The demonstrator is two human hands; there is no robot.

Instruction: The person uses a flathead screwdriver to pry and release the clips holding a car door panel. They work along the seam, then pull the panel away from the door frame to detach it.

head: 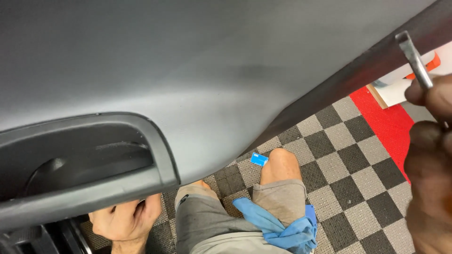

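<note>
Two hands work at a grey car panel (188,61). At three o'clock, the right hand (431,155) pinches a thin metal tool (414,59) between closed fingers, its tip against the panel's dark lower edge (329,89). At seven o'clock, the left hand (125,221) curls, loosely closed, under the dark recessed trim piece (84,164), gripping its underside. Open checkered floor tile (348,160) spreads below from five o'clock, red matting (386,122) beyond. A blue cloth (282,230) lies on the grey shorts (212,226), a small blue card (259,159) by the knee.
</note>
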